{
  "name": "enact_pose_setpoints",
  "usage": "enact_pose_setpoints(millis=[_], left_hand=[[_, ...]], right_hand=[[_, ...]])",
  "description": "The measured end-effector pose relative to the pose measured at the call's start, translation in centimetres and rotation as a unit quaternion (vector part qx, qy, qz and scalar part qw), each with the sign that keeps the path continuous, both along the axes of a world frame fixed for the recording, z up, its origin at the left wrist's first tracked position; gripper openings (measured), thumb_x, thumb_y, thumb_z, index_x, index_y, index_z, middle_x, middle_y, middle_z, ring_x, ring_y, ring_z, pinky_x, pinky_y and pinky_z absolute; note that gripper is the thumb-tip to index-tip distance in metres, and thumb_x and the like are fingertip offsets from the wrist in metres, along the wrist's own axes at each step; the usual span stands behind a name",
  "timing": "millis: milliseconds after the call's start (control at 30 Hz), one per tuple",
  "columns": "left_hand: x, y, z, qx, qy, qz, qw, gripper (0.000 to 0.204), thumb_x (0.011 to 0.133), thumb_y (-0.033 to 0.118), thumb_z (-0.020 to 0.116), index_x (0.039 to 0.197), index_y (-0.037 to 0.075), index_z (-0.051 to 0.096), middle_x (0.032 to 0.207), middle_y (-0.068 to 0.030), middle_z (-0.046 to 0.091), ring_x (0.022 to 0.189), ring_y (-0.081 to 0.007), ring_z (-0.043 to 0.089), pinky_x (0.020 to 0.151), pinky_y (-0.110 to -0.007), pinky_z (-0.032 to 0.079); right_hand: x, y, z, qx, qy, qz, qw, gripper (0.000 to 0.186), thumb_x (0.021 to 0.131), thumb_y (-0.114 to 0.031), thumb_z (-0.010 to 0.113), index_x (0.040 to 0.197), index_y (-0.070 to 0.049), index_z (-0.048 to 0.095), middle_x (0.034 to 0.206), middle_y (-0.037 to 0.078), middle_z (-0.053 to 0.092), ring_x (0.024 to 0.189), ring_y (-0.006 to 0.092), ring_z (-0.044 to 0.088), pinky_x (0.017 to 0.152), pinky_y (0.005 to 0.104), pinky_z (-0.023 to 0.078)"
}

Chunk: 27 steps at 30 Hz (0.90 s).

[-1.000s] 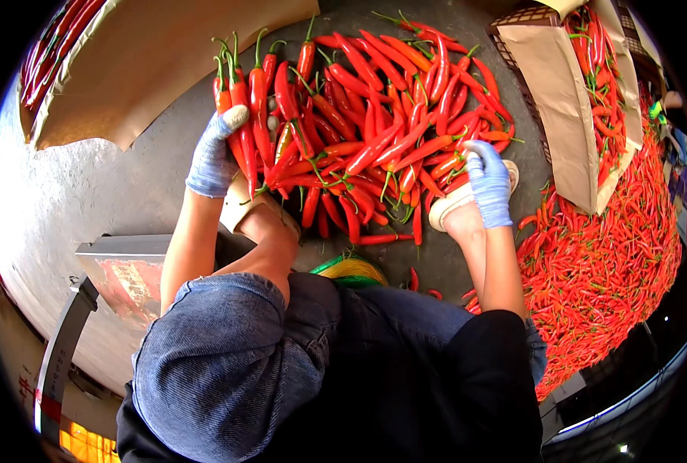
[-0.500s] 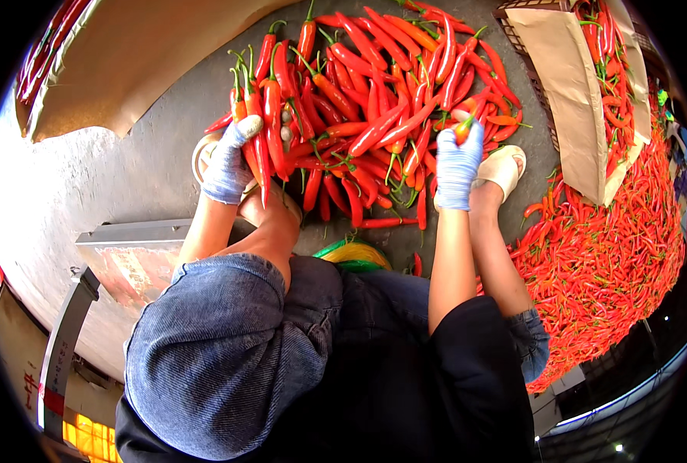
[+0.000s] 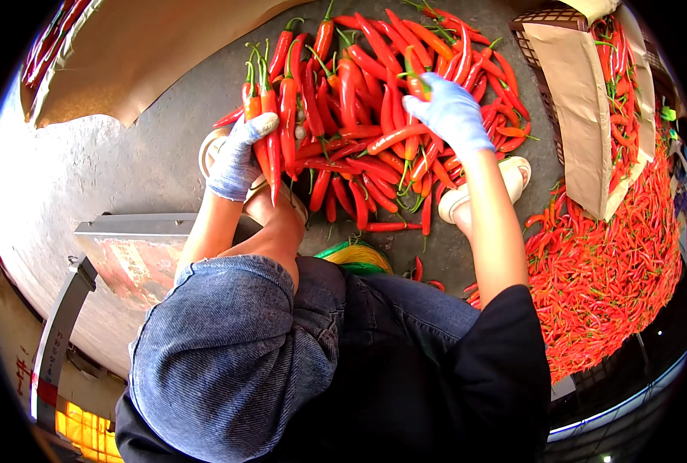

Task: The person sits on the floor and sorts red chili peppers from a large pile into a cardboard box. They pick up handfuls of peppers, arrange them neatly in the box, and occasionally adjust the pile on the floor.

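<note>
My left hand (image 3: 237,160), in a white-and-blue knitted glove, is closed round a few long red chili peppers (image 3: 271,123) at the left side of the heap. Their green stems point up and away from me, and the thumb lies across them. My gloved right hand (image 3: 453,116) reaches over the right part of the chili heap (image 3: 382,166). Thumb and fingers close about the green-stemmed end of a red chili pepper (image 3: 415,69). Part of that pepper is hidden by the fingers. The heap lies on the grey floor between my feet.
A paper-lined crate (image 3: 571,100) of chilies stands at the right, beside a large mass of red chilies (image 3: 605,285). Brown paper (image 3: 150,54) hangs at the upper left. A grey metal ledge (image 3: 139,224) is near my left leg; a green-yellow bundle (image 3: 355,255) lies below the heap.
My right hand has moved left and away from me, from the heap's right edge to over its upper middle. The left hand stays nearly in place, still holding chilies.
</note>
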<state>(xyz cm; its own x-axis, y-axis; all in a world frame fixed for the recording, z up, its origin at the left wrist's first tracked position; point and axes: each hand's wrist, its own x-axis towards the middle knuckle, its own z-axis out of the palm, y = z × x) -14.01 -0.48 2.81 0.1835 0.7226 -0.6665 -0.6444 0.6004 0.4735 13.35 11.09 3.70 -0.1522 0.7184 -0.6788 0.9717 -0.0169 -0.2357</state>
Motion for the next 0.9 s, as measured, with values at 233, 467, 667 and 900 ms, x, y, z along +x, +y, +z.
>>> enact_pose_setpoints(millis=[233,467,667,900], left_hand=[[0.4,0.2,-0.2,0.006,-0.009,-0.018,1.0,0.05,0.078,0.024,0.063,0.118,0.0,0.047,0.1,-0.0139,0.061,0.086,-0.0225,0.062,0.08,-0.032,0.05],[0.7,0.6,-0.6,0.018,0.0,-0.027,0.999,0.053,0.076,0.025,0.065,0.119,-0.001,0.046,0.101,-0.0138,0.06,0.087,-0.0229,0.062,0.079,-0.033,0.051],[0.4,0.4,-0.2,0.026,-0.012,-0.015,0.999,0.058,0.076,0.023,0.064,0.124,-0.001,0.041,0.104,-0.0147,0.058,0.089,-0.0244,0.061,0.082,-0.035,0.05],[1.0,1.0,1.4,0.022,-0.029,-0.025,0.999,0.055,0.077,0.021,0.064,0.122,-0.002,0.042,0.102,-0.0144,0.059,0.092,-0.0251,0.061,0.086,-0.036,0.049]], right_hand=[[-0.7,0.3,-2.2,-0.122,0.093,0.009,0.988,0.049,0.076,-0.043,0.059,0.111,-0.009,0.059,0.112,0.015,0.059,0.103,0.0317,0.056,0.088,0.0415,0.044],[-4.4,1.1,-1.5,-0.054,-0.048,0.207,0.976,0.04,0.075,-0.039,0.057,0.098,-0.007,0.065,0.1,0.017,0.063,0.094,0.0311,0.061,0.082,0.0413,0.048],[2.5,-0.9,-1.7,-0.058,0.379,-0.4,0.832,0.017,0.076,-0.021,0.066,0.084,-0.006,0.066,0.076,0.001,0.064,0.065,0.0097,0.056,0.063,0.0251,0.046],[10.8,-5.2,-1.3,0.043,0.287,-0.482,0.827,0.024,0.085,-0.009,0.055,0.108,-0.005,0.054,0.079,0.007,0.061,0.064,0.0157,0.059,0.061,0.0279,0.05]])
